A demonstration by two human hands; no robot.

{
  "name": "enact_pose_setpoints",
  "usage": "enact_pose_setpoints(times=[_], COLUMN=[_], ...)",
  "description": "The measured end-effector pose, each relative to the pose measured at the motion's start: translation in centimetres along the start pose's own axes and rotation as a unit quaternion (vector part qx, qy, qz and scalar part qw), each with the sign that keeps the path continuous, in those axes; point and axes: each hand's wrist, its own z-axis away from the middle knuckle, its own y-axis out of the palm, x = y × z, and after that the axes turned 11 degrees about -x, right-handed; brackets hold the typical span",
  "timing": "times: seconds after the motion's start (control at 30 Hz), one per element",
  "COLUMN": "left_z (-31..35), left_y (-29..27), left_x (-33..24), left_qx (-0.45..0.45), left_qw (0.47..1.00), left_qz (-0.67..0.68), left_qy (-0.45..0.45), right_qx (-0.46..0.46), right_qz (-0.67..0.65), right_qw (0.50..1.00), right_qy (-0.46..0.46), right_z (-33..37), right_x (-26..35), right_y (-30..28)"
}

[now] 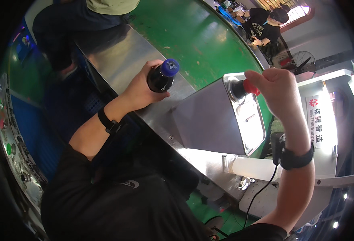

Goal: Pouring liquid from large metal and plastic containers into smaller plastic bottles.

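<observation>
Wrapped in the fingers of my left hand [139, 91] is a dark bottle [160, 82] with a blue cap [170, 67], held upright above the bench. My right hand [280, 89] is closed on the red cap [250, 87] at the top of a rectangular metal can [207, 116]. The red cap sits over the can's dark round neck [237, 89]; whether it is loose or seated I cannot tell. The can stands on the metal bench, to the right of the bottle and apart from it. Black bands circle both my wrists, and a cable hangs from the right one.
A metal bench [141, 50] runs diagonally, with a person [80, 22] on its far left end. Beside the can lies a white cylinder [253, 168]. A white machine [321, 160] stands at the right. Another person [261, 26] works far back. A button panel [14, 150] lines the left.
</observation>
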Motion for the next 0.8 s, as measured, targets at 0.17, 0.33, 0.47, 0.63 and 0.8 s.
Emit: enact_pose_setpoints(times=[0.17, 0.33, 0.47, 0.63, 0.8], left_z=[0.4, 0.3, 0.4, 0.0, -0.6], left_y=[-0.1, 0.0, -0.6, -0.1, 0.8], left_x=[0.2, -0.6, 0.4, -0.3, 2.9], left_qx=[-0.009, -0.008, -0.022, -0.004, 0.021], left_qw=[1.000, 1.000, 0.999, 0.998, 0.995], left_qz=[-0.002, 0.003, -0.024, -0.060, 0.095], left_qy=[0.003, -0.026, 0.002, 0.009, -0.010], right_qx=[-0.059, 0.001, -0.025, 0.019, 0.005], right_qz=[-0.140, -0.140, -0.118, -0.109, -0.020], right_qw=[0.985, 0.980, 0.983, 0.983, 0.994], right_qy=[0.081, -0.142, -0.142, -0.143, -0.112], right_z=[2.2, 5.4, 5.0, 5.2, 9.4], right_x=[-3.0, -5.3, -4.7, -5.0, -4.6], right_y=[1.4, 3.2, 3.4, 1.8, 0.3])
